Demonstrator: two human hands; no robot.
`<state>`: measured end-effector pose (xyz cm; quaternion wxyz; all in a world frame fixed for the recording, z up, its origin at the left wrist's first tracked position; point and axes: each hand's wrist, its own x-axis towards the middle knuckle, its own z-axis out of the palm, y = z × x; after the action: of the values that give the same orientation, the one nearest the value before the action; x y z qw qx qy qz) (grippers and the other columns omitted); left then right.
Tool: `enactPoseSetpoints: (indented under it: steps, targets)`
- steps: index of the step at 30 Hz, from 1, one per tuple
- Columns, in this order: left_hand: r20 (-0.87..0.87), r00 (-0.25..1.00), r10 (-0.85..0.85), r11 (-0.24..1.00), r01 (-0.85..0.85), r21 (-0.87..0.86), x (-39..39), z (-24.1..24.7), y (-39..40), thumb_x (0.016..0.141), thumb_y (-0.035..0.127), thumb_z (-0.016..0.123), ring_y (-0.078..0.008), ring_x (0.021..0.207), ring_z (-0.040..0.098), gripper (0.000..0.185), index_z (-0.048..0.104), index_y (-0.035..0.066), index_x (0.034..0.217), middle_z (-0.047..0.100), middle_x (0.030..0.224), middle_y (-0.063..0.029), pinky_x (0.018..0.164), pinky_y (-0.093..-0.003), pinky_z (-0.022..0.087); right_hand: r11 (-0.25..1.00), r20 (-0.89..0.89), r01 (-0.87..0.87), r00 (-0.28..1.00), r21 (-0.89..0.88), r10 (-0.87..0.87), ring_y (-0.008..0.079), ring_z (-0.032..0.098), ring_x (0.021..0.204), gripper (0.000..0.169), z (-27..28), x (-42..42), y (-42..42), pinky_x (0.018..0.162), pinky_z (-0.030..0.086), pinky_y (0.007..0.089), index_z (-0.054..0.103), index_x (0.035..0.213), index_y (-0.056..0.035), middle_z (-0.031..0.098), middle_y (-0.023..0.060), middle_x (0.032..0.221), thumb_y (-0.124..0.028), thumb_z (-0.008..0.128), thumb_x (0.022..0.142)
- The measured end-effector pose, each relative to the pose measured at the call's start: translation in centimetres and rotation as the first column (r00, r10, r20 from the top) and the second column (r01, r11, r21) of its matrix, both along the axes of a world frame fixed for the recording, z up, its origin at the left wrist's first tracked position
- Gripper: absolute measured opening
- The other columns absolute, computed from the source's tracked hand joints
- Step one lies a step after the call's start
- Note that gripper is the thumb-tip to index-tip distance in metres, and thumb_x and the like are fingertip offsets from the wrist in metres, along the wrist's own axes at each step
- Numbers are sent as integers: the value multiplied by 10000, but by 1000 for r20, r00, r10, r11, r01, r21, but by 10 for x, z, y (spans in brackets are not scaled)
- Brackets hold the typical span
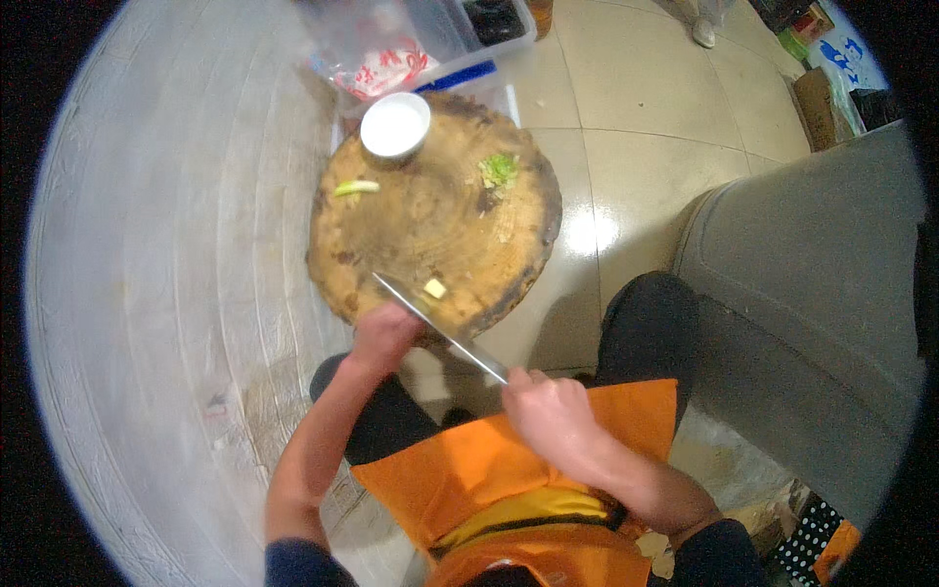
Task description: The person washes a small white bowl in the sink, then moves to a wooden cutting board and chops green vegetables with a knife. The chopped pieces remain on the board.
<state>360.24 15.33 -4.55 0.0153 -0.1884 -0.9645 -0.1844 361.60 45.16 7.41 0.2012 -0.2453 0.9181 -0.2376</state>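
Observation:
My right hand (546, 403) is closed on the handle of a kitchen knife (447, 334), whose blade reaches up and left over the near edge of a round wooden chopping block (433, 227). Beside the blade, my left hand (389, 330) rests at the block's near left edge, blurred; its fingers are partly hidden, and I cannot tell whether it holds anything. A small pale yellow cube (434, 287) lies just past the blade. Chopped green pieces (499, 171) sit at the block's right, and a pale green stalk piece (356, 188) lies at its left. A white bowl (396, 125) stands at the far edge.
Behind the block are clear plastic containers (506, 44) and a plastic bag with red writing (389, 70). A wall with a pale covering (183, 257) rises at the left. At the right stands a large grey object (807, 257); a cardboard box (813, 110) is beyond it.

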Motion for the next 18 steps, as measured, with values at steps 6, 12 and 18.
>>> enactPoseSetpoints:
  steps: [6,12,18]
  targets:
    - [53,999,9,995,-14,97,1,6,0,827,178,629,-306,756,636,41,633,137,832,624,786,-79,633,-413,514,1000,-27,5,1000,-27,-5,347,655,522,127,-6,1,2,487,544,444,581,809,-8,634,174,646,-98,591,898]
    - [27,999,-29,995,26,101,2,-4,-4,880,176,595,-314,747,624,79,606,115,831,599,769,-97,640,-425,506,1000,-48,-23,999,2,24,324,684,544,54,-8,2,1,498,559,416,588,794,-6,650,175,645,-51,609,814]
    - [4,999,-47,996,47,77,3,-3,-4,916,182,559,-323,742,616,130,601,100,824,596,778,-108,638,-435,497,997,-25,-75,997,22,76,323,680,532,66,-14,6,1,493,555,414,580,812,-2,652,173,645,-61,600,835]
